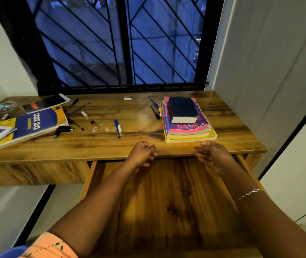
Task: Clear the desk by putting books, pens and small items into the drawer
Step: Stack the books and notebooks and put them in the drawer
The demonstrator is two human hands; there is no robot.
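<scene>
At lower centre the wooden drawer stands pulled out. Above it, at the desk's front edge, the left hand and right hand hover with fingers loosely curled, gripping nothing. Beyond them, a stack of books sits right of centre, pens lie mid-frame, and a blue book lies at the left.

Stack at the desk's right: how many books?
4: dark book on top, pink book under it, cream-edged book below, yellow book at the bottom. Thinner ones may be hidden between.
</scene>
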